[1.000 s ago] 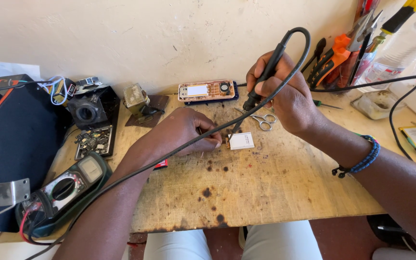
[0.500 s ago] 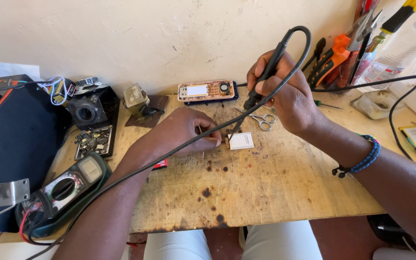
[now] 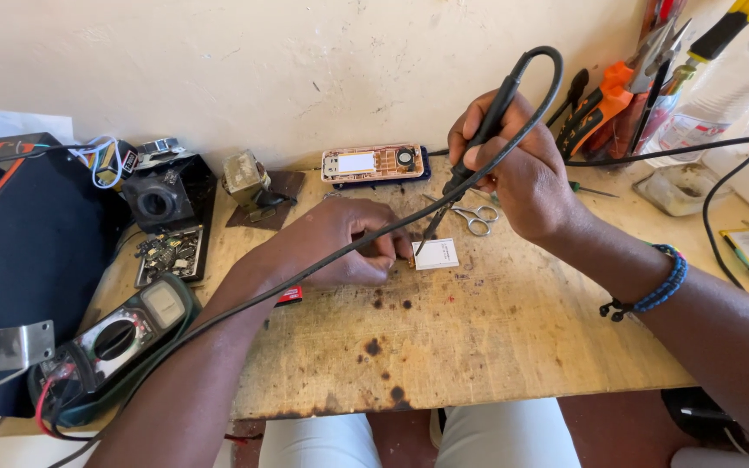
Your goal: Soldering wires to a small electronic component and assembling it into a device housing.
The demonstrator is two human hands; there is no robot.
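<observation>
My right hand (image 3: 513, 169) grips a black soldering iron (image 3: 478, 134), its tip angled down to the left edge of a small white rectangular part (image 3: 437, 254) lying on the wooden board (image 3: 496, 347). The iron's black cable loops over the hand and runs down to the lower left across my left forearm. My left hand (image 3: 340, 243) rests knuckles-up on the board just left of the white part, fingers curled and pinched beside the tip; what they pinch is hidden.
Small scissors (image 3: 477, 217) lie behind the white part. An opened phone circuit board (image 3: 374, 163) sits by the wall. A multimeter (image 3: 110, 342), black bag (image 3: 19, 251) and camera module (image 3: 162, 201) are left; pliers and screwdrivers (image 3: 626, 95), a plastic bottle (image 3: 713, 87) right.
</observation>
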